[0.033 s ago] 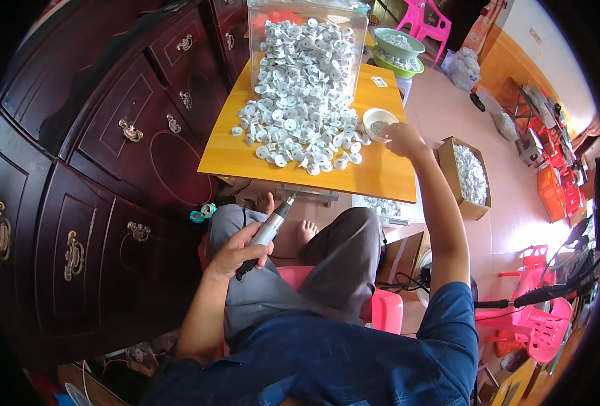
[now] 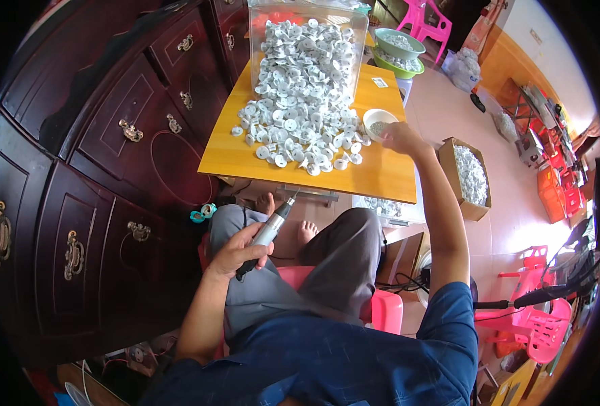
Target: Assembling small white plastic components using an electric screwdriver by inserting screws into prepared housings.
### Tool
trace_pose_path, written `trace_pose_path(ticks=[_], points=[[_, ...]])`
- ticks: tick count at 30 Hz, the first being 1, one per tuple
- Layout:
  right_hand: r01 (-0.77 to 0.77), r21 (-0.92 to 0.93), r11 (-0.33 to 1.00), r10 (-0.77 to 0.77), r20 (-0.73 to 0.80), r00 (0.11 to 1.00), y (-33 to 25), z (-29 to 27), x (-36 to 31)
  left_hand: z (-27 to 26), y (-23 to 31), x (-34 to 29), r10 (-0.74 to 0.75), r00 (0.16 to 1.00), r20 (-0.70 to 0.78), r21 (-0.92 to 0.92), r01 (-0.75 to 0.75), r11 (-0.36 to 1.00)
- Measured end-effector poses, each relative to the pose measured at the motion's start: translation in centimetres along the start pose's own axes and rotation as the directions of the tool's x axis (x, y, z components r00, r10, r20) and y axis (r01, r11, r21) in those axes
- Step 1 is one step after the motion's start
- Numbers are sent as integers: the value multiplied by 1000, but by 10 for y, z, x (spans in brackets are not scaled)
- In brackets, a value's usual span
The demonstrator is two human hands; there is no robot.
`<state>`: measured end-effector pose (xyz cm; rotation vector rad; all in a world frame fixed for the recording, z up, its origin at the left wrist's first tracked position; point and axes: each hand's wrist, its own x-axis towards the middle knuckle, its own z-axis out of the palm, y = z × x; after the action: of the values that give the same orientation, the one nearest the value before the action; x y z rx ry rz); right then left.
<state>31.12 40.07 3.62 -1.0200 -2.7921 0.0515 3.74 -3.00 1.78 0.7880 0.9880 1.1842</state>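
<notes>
– Grip, left hand point(image 2: 240, 253): state?

– Closed around a handheld tool point(image 2: 267, 233). Smooth silver-coloured barrel, black lower end, tapered dark nose with a thin bit. Held above the lap, bit pointing forward, just short of the near edge of the surface point(image 2: 376, 178).

– Right hand point(image 2: 403, 139)?

– Fingers bent in at the right side of a white bowl point(image 2: 380, 114). Fingertips hidden, so I cannot tell whether that grip pinches anything.

– Bowl and contents?

– Round, smooth-walled, standing right of the pile, near the right edge of the surface. Inside, fine grey bits point(image 2: 379, 128), loose, too small to identify.

– Next outward?

– White pieces point(image 2: 298, 103), heaped: small matte discs with curled flanges, many showing a dark centre hole. They fill a clear bin point(image 2: 361, 47) and spread from its near side; a few lie singly at the front. Surface itself: flat yellow-brown board, slight sheen.

– Other containers?

– Beyond, to the right: pale green basin point(image 2: 418, 46) stacked on a brighter green basin point(image 2: 416, 74), whitish pieces in both. On the floor, an open cardboard box point(image 2: 451, 179) full of white pieces; farther off, a translucent bag point(image 2: 461, 72) with whitish contents.

– Left side?

– Dark glossy cabinet point(image 2: 26, 159), raised panels, ornate brass-coloured handles point(image 2: 130, 131).
</notes>
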Motion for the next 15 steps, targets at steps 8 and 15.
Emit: trace_pose_path(ticks=[8, 15], points=[[-405, -109, 908, 411, 44, 910, -17, 12, 42, -4, -4, 0, -2, 1000, 18, -16, 2, 1000], [-469, -145, 871, 481, 62, 874, -19, 19, 49, -4, -3, 0, 6, 1000, 14, -40, -5, 999]])
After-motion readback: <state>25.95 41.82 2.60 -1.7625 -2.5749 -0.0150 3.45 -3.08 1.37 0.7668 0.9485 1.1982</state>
